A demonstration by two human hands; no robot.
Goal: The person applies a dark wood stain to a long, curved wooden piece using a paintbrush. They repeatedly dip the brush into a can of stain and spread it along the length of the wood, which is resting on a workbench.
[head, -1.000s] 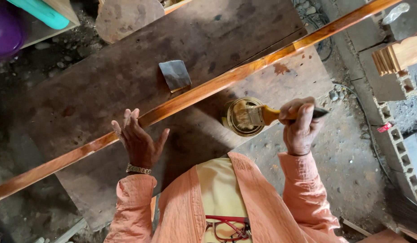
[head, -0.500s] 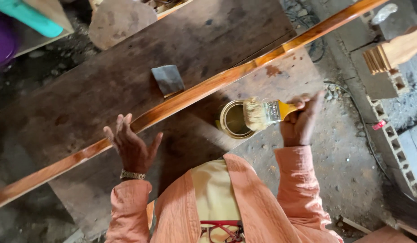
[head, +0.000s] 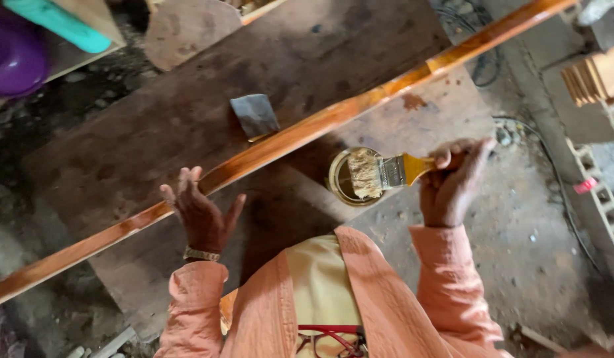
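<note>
One long varnished wooden strip point(head: 307, 129); one open round can point(head: 350, 178); one flat paintbrush point(head: 386, 172) with a yellow handle; one grey sanding pad point(head: 254, 115); one purple bowl point(head: 14, 56); one turquoise tube point(head: 58, 23); two hands, left point(head: 201, 215) and right point(head: 449, 185); one wristwatch point(head: 201, 254).

Long wooden strip point(head: 300, 136) lying diagonally across the desk point(head: 154, 126), sandpaper piece point(head: 254, 115) just behind it, open tin point(head: 340, 182) before it, brush point(head: 380, 172) over the tin, bowl point(head: 15, 56) far left

No packages, labels, signs or screens (none visible)
</note>
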